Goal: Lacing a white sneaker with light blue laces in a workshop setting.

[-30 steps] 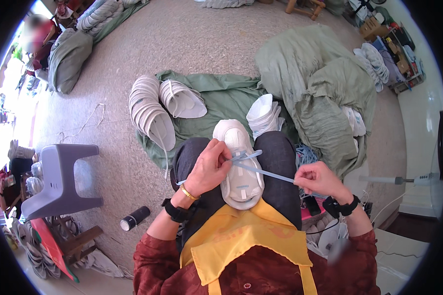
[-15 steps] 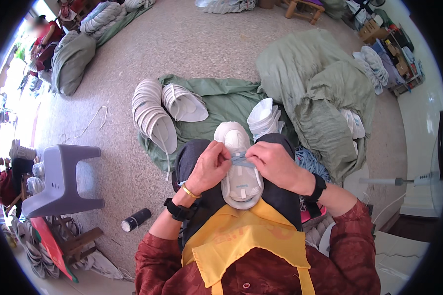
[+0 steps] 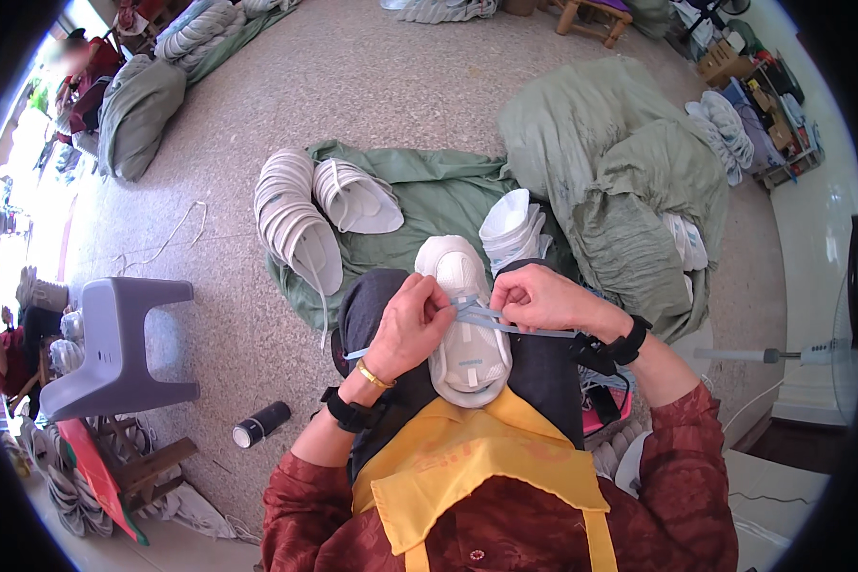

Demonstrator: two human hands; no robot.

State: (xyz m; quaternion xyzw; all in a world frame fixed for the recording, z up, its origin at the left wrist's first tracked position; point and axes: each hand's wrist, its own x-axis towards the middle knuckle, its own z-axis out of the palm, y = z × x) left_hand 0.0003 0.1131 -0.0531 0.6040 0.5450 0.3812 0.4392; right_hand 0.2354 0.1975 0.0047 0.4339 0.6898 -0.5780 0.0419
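Observation:
A white shoe upper (image 3: 448,259) lies across my lap, toe pointing away from me. A light-blue shoelace (image 3: 543,333) crosses its eyelet area, one length running right under my right wrist and a short bit showing by my left wrist. At the left edge of the lacing, my left hand (image 3: 412,324) pinches the lace, fingertips pressed together. My right hand (image 3: 545,301) grips the lace on the right side, thumb and forefinger closed. Exactly how the lace passes between the fingers is partly hidden.
Nested stacks of white shoe uppers (image 3: 286,214) rest on a green cloth (image 3: 391,262). A bulging green sack (image 3: 591,124) stands right. To the left are a grey plastic chair (image 3: 114,343) and a dark cylinder (image 3: 261,425). A fan (image 3: 844,334) is far right; people sit far left.
My right hand has shifted slightly up and right, drawing the lace out to the right in a long strand. My left hand stays nearly in place. The shoe upper has barely moved.

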